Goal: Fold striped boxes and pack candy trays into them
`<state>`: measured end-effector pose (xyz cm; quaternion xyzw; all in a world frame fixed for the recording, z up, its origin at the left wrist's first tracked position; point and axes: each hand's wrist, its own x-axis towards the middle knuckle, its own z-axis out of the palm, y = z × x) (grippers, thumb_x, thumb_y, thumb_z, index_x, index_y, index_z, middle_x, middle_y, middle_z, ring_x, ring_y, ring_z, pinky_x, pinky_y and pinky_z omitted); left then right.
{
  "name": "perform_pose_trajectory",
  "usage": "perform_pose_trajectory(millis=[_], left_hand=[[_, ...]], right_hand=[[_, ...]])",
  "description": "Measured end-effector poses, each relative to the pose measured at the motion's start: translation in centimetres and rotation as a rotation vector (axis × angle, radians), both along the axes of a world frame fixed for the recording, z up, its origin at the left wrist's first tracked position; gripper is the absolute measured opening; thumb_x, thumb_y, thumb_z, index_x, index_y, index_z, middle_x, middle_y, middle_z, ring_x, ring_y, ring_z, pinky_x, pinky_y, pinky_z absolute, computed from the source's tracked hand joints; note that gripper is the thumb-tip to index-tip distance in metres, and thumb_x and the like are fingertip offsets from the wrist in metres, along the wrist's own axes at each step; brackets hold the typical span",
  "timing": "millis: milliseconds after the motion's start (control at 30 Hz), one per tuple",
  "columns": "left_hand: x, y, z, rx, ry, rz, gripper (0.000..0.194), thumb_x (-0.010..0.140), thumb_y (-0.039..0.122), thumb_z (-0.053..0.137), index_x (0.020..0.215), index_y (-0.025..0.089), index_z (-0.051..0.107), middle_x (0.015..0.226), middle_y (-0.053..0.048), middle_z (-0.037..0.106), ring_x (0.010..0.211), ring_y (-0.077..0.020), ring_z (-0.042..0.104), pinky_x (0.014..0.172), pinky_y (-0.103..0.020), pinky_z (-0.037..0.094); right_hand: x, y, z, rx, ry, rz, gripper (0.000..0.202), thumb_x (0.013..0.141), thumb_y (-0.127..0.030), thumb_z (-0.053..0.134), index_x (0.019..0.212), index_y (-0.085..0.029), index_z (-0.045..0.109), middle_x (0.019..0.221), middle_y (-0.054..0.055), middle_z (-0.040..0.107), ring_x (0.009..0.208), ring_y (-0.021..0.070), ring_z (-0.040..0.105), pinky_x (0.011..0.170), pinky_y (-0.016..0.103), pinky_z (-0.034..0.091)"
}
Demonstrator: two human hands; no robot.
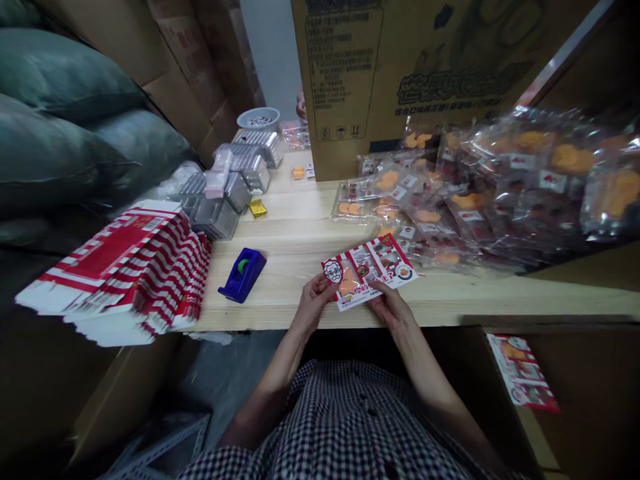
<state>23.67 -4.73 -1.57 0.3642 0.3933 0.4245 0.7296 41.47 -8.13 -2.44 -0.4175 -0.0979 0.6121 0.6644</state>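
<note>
Both hands hold one flat red-and-white printed box [367, 272] tilted just above the table's front edge. It carries a cartoon face, and orange pieces show at its left end. My left hand [316, 298] grips the box's lower left corner, thumb on the front. My right hand [393, 305] pinches its lower edge right of the middle, thumb on top and fingers partly hidden beneath. A blue tape dispenser [243, 275] with a green roll lies to the left of my left hand. Clear bags [425, 215] with orange pieces are heaped beyond my right hand.
A stack of folded red-and-white boxes [145, 267] overhangs the table [285, 230] at left. Behind it stand clear plastic trays [215, 210], a yellow packet [258, 208] and a white bowl [259, 119]. A large carton [345, 80] stands at the back. Another printed box [523, 370] lies in a carton lower right.
</note>
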Motion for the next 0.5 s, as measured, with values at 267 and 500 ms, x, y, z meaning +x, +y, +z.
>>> perform_pose_trajectory(millis=[267,500], left_hand=[[-0.5,-0.6,-0.4,0.000,0.022,0.126,0.053,0.071,0.040,0.082,0.113,0.014,0.061,0.103,-0.010,0.074,0.082,-0.0181,0.071,0.077,-0.031,0.055],[-1.7,1.1,0.0,0.205,0.266,0.157,0.066,0.073,0.038,0.081,0.128,0.020,0.050,0.124,-0.011,0.063,0.106,-0.0188,0.064,0.092,-0.033,0.051]], right_hand=[[-1.2,-0.3,0.4,0.034,-0.056,-0.014,0.035,0.066,-0.027,0.087,0.096,-0.020,0.070,0.096,0.001,0.078,0.086,0.0180,0.074,0.080,0.029,0.061],[0.5,-0.4,2.2,0.152,-0.239,0.131,0.046,0.073,-0.033,0.084,0.112,-0.019,0.064,0.096,0.004,0.078,0.071,0.0173,0.073,0.068,0.029,0.060]])
